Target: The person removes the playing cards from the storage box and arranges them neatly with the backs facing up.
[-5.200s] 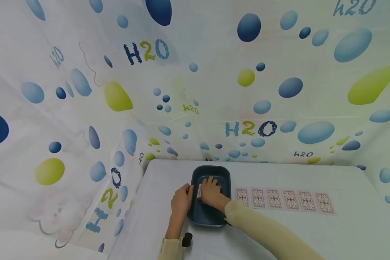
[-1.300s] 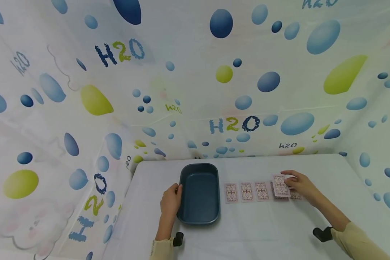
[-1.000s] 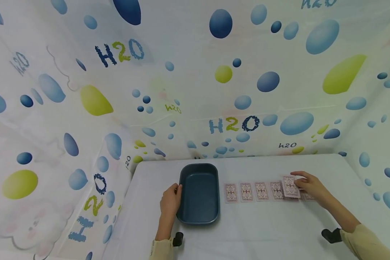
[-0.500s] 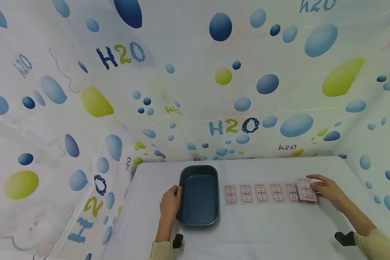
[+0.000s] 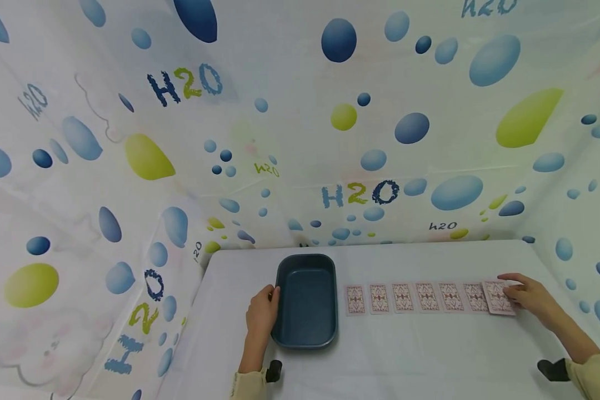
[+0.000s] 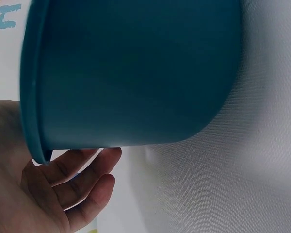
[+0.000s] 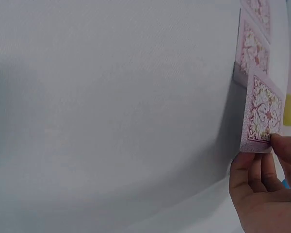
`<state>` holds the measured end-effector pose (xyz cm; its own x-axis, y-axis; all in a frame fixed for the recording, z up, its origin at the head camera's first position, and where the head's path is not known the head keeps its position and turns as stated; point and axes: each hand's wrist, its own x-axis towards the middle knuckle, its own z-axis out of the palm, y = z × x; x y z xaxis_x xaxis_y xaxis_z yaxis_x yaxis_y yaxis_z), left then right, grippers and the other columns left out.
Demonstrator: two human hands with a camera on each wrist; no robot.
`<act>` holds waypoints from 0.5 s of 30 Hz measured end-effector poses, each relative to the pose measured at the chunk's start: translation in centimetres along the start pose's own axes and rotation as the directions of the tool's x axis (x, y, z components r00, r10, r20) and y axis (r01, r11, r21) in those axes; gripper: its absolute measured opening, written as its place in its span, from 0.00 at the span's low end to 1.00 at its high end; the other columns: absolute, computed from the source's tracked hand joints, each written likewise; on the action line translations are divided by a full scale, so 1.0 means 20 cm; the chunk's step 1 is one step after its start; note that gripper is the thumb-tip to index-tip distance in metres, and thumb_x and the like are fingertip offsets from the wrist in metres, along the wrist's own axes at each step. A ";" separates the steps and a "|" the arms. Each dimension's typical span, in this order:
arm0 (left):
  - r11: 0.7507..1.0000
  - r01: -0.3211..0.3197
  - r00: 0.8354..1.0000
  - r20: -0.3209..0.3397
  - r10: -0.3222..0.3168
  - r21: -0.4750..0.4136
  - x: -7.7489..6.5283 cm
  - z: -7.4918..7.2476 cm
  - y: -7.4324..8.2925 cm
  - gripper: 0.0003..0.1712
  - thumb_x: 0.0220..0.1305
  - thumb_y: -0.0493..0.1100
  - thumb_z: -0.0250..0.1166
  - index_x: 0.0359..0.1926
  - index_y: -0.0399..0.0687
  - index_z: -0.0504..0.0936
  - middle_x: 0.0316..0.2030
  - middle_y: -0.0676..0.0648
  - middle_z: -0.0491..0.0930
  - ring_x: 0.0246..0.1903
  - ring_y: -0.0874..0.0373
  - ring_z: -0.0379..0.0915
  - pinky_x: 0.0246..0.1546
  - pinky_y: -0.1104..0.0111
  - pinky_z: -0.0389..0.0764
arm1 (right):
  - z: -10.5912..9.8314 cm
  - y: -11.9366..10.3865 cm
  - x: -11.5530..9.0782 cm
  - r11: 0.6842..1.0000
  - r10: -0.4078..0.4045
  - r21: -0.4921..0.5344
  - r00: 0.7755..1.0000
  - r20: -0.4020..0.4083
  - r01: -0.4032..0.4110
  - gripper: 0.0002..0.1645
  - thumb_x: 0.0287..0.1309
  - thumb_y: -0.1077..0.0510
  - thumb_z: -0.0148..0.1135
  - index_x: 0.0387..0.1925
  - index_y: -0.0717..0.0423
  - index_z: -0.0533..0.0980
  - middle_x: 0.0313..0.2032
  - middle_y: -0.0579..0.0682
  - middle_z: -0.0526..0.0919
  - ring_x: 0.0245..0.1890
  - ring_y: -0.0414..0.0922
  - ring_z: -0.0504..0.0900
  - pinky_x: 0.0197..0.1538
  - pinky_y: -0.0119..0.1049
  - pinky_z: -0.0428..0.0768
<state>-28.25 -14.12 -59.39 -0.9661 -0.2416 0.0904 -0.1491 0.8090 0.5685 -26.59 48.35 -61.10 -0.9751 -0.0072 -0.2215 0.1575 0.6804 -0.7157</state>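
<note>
On the white table, a dark blue-green rectangular tray stands left of a row of face-down playing cards. My left hand grips the tray's left rim. In the left wrist view its fingers lie along the outside of the tray wall, below the lip. At the row's right end my right hand pinches a red-patterned playing card by its right edge. This card overlaps the last one of the row. The right wrist view shows it tilted, back up, between thumb and fingers.
Several evenly spaced cards make up the row, backs showing. A white cloth covers the table. Behind it hangs a white curtain printed with blue and green drops. Black devices sit on the left wrist and right wrist.
My right hand has left the tray and carried the playing card rightward above the row to its right end. The left hand stays on the tray rim. The head view has shifted slightly.
</note>
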 end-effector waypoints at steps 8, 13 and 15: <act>1.000 -0.011 1.000 0.007 0.011 -0.004 0.00 0.01 0.01 0.17 0.66 0.54 0.51 0.26 0.50 0.73 0.16 0.50 0.68 0.15 0.58 0.61 0.15 0.68 0.58 | -0.02 0.08 -0.05 0.998 0.007 -0.062 0.997 -0.074 -0.012 0.28 0.67 0.52 0.44 0.59 0.69 0.59 0.37 0.62 0.76 0.28 0.38 0.69 0.28 0.32 0.70; 1.000 -0.005 1.000 0.008 0.005 -0.003 0.01 0.00 0.01 0.17 0.66 0.54 0.52 0.26 0.50 0.73 0.17 0.50 0.68 0.15 0.58 0.61 0.15 0.67 0.58 | -0.02 0.06 -0.02 0.993 -0.013 -0.119 0.992 -0.122 -0.002 0.25 0.64 0.55 0.48 0.57 0.69 0.62 0.35 0.63 0.75 0.29 0.44 0.71 0.28 0.34 0.70; 1.000 -0.001 1.000 0.009 0.001 0.001 0.01 0.00 0.02 0.17 0.66 0.54 0.52 0.26 0.50 0.73 0.17 0.50 0.68 0.16 0.58 0.61 0.15 0.67 0.58 | 0.00 0.05 -0.01 0.987 -0.030 -0.162 0.987 -0.156 0.004 0.24 0.63 0.57 0.51 0.55 0.68 0.63 0.36 0.66 0.74 0.31 0.48 0.72 0.28 0.35 0.70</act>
<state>-28.41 -13.93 -59.15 -0.9680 -0.2365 0.0836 -0.1489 0.8099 0.5674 -26.24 49.02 -61.80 -0.9918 0.0870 -0.0938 0.1260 0.7898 -0.6002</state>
